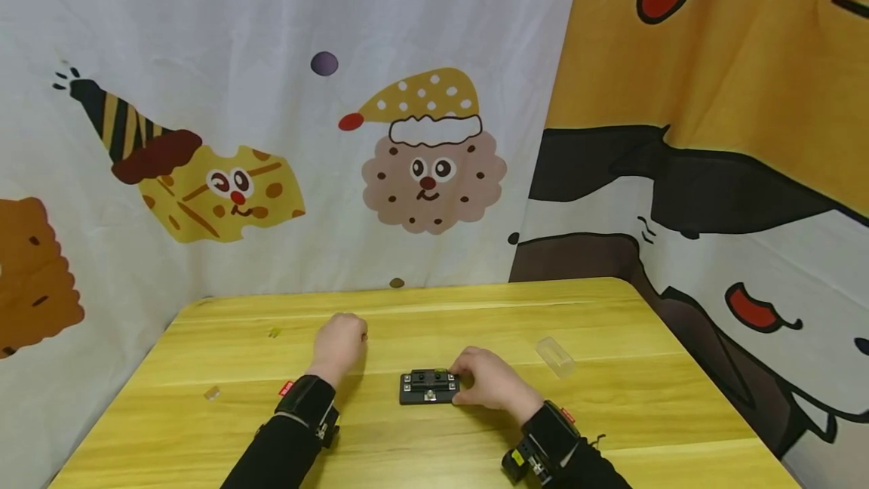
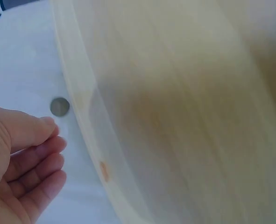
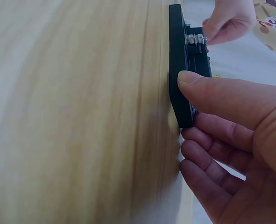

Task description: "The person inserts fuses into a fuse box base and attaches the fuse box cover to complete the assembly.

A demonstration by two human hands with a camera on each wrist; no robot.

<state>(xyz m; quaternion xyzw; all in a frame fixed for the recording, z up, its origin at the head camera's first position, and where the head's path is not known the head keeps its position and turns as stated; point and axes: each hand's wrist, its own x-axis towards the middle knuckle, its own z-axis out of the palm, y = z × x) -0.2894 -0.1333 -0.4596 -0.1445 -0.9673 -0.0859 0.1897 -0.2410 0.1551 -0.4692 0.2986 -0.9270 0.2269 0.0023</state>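
A flat black rectangular block with silver screw-like fittings (image 1: 428, 397) lies on the wooden table, and its kind is not clear. My right hand (image 1: 492, 381) grips its right end. In the right wrist view the thumb (image 3: 222, 95) presses the near edge of the block (image 3: 176, 60), and the other fingers curl at its end. My left hand (image 1: 341, 345) is up and left of the block, over the table. The left wrist view shows its fingers (image 2: 39, 151) loosely curled, thumb tip close to the index finger, with nothing visible between them.
On the right of the wooden table (image 1: 434, 451) lies a clear plastic box-shaped piece (image 1: 555, 357). Two small bits are at the left: a yellowish-green one (image 1: 274, 333) and a clear brownish one (image 1: 212, 393). A printed curtain (image 1: 271, 262) hangs behind the table.
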